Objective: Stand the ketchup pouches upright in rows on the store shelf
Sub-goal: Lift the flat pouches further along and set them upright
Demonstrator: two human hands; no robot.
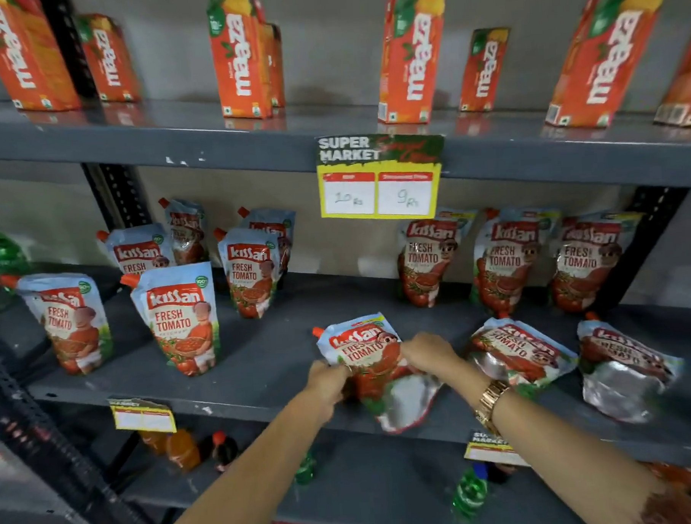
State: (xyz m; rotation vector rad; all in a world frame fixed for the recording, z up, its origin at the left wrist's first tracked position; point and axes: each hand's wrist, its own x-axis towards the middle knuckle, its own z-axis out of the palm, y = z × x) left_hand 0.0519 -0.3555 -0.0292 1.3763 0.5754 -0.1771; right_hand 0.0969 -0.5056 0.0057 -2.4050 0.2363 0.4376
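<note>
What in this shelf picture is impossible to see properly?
All in the head view:
- Held ketchup pouch: middle hidden by the left hand and right hand.
- Rear pouch: partly hidden behind a front pouch.
- Price tag: header print blurred.
- Rightmost juice carton: cut off by the edge.

On the middle shelf (269,356), upright pouches (180,320) are grouped at left and along the back right (506,258), while two pouches (518,357) are laid flat at front right.

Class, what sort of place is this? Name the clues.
Most likely a supermarket aisle: a "Super Market" price tag clipped to grey metal shelving, with rows of ketchup pouches and juice cartons.
</note>
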